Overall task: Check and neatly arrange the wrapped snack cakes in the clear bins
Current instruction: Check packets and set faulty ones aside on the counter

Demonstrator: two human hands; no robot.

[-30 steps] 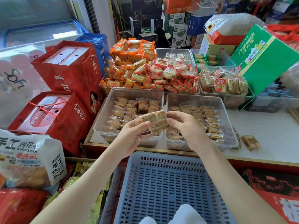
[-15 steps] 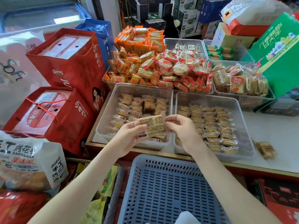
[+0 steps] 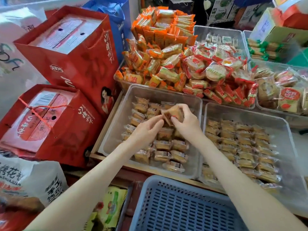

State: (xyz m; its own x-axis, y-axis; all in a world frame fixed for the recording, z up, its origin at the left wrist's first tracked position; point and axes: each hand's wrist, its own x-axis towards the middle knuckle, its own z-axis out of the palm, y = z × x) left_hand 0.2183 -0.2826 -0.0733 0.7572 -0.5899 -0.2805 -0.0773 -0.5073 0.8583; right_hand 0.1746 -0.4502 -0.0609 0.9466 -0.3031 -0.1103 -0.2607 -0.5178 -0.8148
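Observation:
Two clear bins stand side by side on the counter. The left bin (image 3: 116, 124) holds rows of small wrapped brown snack cakes (image 3: 164, 145); the right bin (image 3: 283, 127) holds several more rows (image 3: 240, 144). Over the left bin, my right hand (image 3: 186, 121) grips one wrapped cake (image 3: 173, 113) with curled fingers. My left hand (image 3: 148, 129) pinches the near corner of that same wrapper. The cake hangs just above the rows in the bin's middle.
Heaps of orange and red wrapped snacks (image 3: 166, 64) fill bins behind. Red gift bags (image 3: 70, 52) stand to the left. A blue slotted basket (image 3: 180, 207) sits below the counter edge. A white snack bag (image 3: 28, 184) lies at lower left.
Both hands carried the wrapped cake forward from the counter's near edge to above the middle of the left bin, and the view tilted closer over the bins.

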